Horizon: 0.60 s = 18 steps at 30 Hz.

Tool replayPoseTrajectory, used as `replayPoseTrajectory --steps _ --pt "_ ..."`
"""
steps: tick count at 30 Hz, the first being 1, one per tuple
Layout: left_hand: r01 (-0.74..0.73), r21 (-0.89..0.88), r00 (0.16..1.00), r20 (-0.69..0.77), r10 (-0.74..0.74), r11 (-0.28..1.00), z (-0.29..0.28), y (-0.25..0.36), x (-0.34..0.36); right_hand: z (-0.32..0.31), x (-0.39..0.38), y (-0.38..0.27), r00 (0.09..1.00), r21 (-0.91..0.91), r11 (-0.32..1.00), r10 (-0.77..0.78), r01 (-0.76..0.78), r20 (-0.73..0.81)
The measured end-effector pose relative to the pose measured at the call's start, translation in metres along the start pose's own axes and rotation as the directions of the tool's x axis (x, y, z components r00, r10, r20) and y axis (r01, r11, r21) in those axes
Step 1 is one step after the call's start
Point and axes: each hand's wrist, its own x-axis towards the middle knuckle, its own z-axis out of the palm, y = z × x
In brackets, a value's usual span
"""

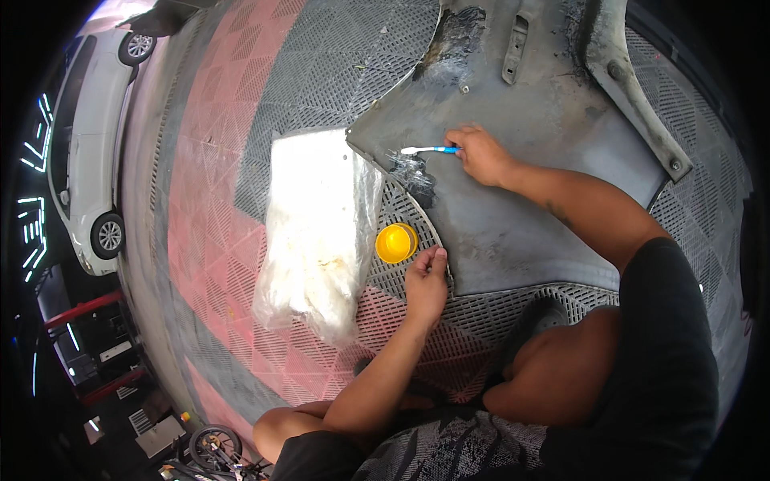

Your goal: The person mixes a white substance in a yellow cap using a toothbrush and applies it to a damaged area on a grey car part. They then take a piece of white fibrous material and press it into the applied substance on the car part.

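Note:
My right hand [475,156] grips a blue-and-white toothbrush [429,150], its white head over a dark, shiny patch [411,178] on a large grey curved panel [513,232]. My left hand [427,280] has its fingers closed on the panel's lower left edge. Just above it, a small yellow cup [395,244] sits on the floor grating. A white, plastic-wrapped bundle [309,200] lies to the cup's left, its top corner by the panel's pointed tip.
The panel rests on red and grey grated floor tiles [212,136]. A white car [84,156] stands at the far left. Below it are red-framed equipment [84,311] and a bicycle [215,449]. My bare knees and dark clothing occupy the lower edge.

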Motion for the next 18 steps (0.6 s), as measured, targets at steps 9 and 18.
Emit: replayPoseTrajectory --steps 9,18 --pt "-0.004 -0.031 1.0 0.004 0.005 1.0 -0.0018 -0.0071 0.004 -0.0015 -0.0035 0.0011 0.999 -0.044 0.999 -0.03 0.028 -0.033" --pt "-0.007 0.003 1.0 0.007 0.007 1.0 -0.0033 -0.0034 0.0005 -0.0016 -0.0028 -0.0057 0.996 0.019 0.997 -0.079 0.08 -0.041"
